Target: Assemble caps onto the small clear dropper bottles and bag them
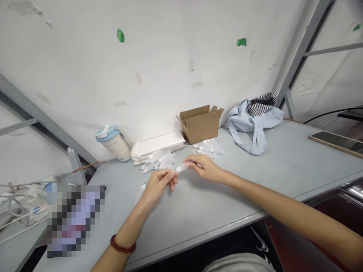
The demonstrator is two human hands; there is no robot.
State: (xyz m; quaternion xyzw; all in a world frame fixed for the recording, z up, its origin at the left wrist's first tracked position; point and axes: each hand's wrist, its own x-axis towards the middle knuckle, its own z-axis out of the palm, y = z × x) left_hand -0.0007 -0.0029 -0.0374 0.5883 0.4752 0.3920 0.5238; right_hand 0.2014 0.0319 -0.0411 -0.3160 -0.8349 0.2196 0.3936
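Note:
Both my hands meet over the grey table (198,211) on one small clear plastic piece (180,167). My left hand (159,185), with a red bead bracelet on its wrist, pinches the piece's near end. My right hand (204,166) pinches its far end with fingers pressed together. A heap of similar clear plastic pieces (157,160) lies just behind my left hand. A second, smaller heap of clear pieces (208,148) lies behind my right hand.
An open cardboard box (200,122) stands at the wall, beside a stack of white sheets (159,145) and a lidded cup (113,142). A light blue bag (253,119) lies right of the box. A phone (337,142) is at far right, cables (19,200) at far left.

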